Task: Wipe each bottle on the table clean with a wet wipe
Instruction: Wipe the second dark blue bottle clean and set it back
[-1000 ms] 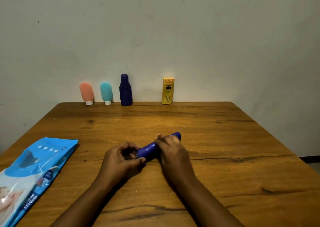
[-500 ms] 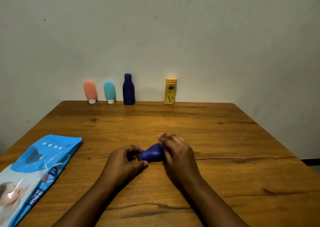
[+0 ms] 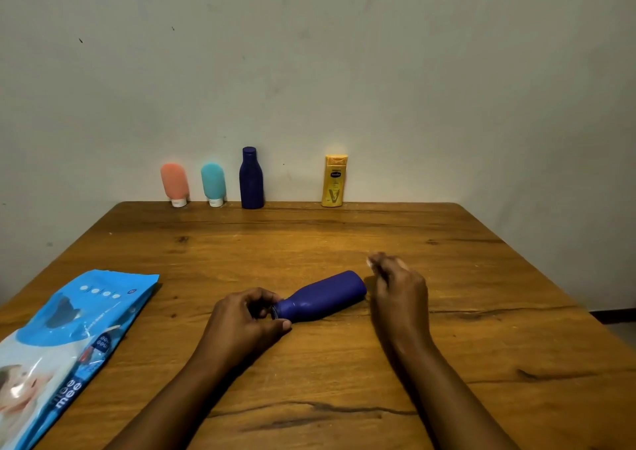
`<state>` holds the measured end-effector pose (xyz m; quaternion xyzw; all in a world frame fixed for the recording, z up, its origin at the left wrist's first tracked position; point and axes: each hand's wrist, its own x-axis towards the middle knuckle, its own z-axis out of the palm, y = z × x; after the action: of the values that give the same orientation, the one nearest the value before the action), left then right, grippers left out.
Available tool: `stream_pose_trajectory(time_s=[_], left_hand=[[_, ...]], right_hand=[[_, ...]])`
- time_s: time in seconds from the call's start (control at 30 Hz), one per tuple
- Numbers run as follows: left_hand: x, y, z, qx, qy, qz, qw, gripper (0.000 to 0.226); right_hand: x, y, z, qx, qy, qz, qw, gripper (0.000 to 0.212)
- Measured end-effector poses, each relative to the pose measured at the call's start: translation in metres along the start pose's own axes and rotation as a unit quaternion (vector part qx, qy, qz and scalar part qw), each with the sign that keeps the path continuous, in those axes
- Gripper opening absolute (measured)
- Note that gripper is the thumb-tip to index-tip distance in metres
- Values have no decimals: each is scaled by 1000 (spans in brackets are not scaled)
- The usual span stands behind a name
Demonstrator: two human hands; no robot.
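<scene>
A dark blue bottle (image 3: 323,295) lies on its side in the middle of the wooden table (image 3: 344,363), base pointing right and away. My left hand (image 3: 241,322) grips its cap end. Just past the bottle's base my right hand (image 3: 395,288) is off the bottle, fingers curled, with a small bit of white showing at the fingertips; I cannot tell for sure that it is the wipe. At the table's far edge against the wall stand a pink tube (image 3: 175,184), a teal tube (image 3: 213,184), a second dark blue bottle (image 3: 251,178) and a yellow bottle (image 3: 334,182).
A blue wet-wipe pack (image 3: 65,339) lies flat at the table's front left, partly over the edge of view. A grey wall rises directly behind the row of bottles. The table's right edge runs diagonally at the right.
My right hand has slid off the lying bottle to the right, uncovering its body. My left hand keeps hold of the cap end. The camera has shifted slightly.
</scene>
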<state>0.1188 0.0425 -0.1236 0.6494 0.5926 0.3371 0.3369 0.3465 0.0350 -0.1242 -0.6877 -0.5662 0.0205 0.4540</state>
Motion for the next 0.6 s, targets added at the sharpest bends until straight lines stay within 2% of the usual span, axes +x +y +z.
stream_pose_trajectory(time_s=[0.13,0.17,0.33,0.43,0.53,0.6], left_hand=[[1,-1,0,-8,-1,-6,1000,35],[1,-1,-1,-9,-2,-6,1000,35],[0,0,1,-4,-1,8,1000,37],[-1,1,1,-4,-1,17,1000,36],[-1,0,2,-13,1,14,1000,37],[0,-1,2,-13,4,12,1000,38]], right_hand=[[-29,-32,21,-14,-121,-176,977,33],[-29,-29,24,-32,-126,-197,972,31],[-6,0,7,-61,-53,-64,995,29],[-15,-21,13,-41,-62,-136,988,35],[-37,-46,29,-32,-131,-250,959,39],[-39,-45,35,-49,-144,-273,950,37]])
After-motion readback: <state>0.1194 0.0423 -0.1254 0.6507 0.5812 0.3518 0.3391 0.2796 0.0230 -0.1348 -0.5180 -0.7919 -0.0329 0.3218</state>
